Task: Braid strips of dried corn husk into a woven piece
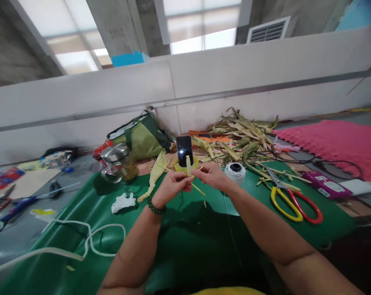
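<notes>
My left hand (173,187), with a dark green bead bracelet at the wrist, is closed in a pinch on a pale green strip of corn husk (188,164) that stands upright from the fingers. My right hand (212,174) meets it from the right, its fingertips closed at the base of the same strip. A thin yellowish stalk (199,189) pokes out below the fingers. Just behind the hands a phone (184,150) leans upright on a yellow stand. To the left lies a larger piece of husk (156,174) on the green mat (185,241).
Scissors (288,196) with yellow and red handles and a white thread spool (235,173) lie to the right. Dried husks (240,135) are heaped behind. Left are a glass jar (128,166), crumpled tissue (123,203), white cord (89,235) and a green bag (142,137).
</notes>
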Demonstrator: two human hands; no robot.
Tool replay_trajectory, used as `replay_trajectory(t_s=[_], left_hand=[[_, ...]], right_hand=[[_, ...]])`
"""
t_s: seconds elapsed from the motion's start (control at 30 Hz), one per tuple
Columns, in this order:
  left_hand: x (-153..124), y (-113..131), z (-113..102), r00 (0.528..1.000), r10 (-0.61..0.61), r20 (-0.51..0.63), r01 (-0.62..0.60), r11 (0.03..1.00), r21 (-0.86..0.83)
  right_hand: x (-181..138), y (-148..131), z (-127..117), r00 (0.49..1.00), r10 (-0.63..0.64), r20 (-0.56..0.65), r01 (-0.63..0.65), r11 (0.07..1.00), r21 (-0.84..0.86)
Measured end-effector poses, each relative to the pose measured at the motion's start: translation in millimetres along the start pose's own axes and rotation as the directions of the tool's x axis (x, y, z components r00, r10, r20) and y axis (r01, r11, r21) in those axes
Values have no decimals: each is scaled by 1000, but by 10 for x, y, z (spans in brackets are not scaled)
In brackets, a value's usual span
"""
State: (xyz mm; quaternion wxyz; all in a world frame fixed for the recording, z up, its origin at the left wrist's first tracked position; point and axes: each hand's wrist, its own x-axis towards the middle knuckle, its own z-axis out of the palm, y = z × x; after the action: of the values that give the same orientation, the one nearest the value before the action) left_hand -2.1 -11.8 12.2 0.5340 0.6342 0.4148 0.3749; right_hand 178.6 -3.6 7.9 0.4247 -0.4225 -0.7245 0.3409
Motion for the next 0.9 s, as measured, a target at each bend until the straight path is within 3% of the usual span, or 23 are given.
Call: replay_trajectory(t_s=[0.17, 0.5, 0.77, 0.9], left_hand=[[-26, 12, 5, 1000, 2, -10, -2, 1000, -25], [-17, 40, -1, 1000, -2, 29, 3, 999, -33], [-49, 47, 34, 998, 65, -14, -65, 997, 35], [-4, 40, -15, 992, 68, -103, -81, 988, -131]], right_hand=[[-33, 0, 49, 998, -18, -65, 26, 993, 116], [-8, -25, -63, 998, -14, -64, 18, 998, 59], [-45, -64, -63, 998, -51, -33, 52, 998, 37], [10, 13, -83, 994, 52, -92, -34, 981, 191]])
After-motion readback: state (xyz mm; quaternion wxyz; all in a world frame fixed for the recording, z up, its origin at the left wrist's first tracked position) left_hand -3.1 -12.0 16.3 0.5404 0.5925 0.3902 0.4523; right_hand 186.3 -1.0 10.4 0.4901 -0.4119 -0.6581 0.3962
